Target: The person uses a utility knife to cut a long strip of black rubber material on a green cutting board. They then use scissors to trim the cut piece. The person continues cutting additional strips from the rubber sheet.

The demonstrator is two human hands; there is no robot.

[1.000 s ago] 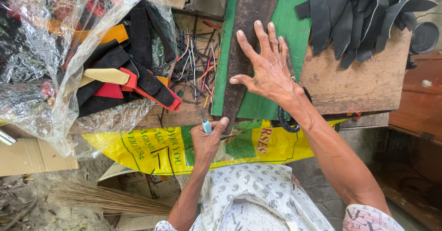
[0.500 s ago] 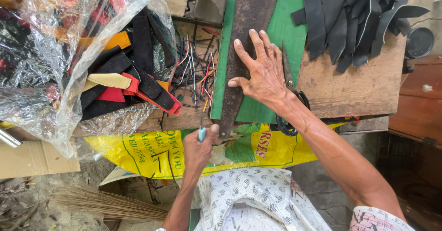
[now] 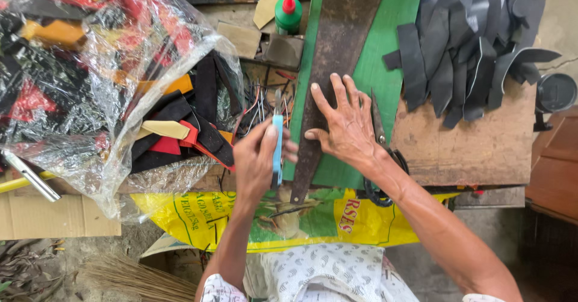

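The left hand point(image 3: 256, 160) has been raised from the table edge, and the light blue cutter point(image 3: 277, 148) is now being held upright beside the dark strip point(image 3: 337, 55). The cutter is being gripped in a closed fist, thumb along its side. The strip is being pressed flat on the green mat point(image 3: 385, 67) by the right hand point(image 3: 346, 124), fingers spread wide, nothing being held. Scissors point(image 3: 379, 157) are lying just beside that hand, partly hidden by the wrist. Dark cut pieces point(image 3: 475, 43) are being kept piled on the wooden table point(image 3: 481, 145) at right. A clear bag of coloured scraps point(image 3: 90, 73) is lying at left, a green glue bottle point(image 3: 288, 13) behind, a yellow sack point(image 3: 325, 218) below.
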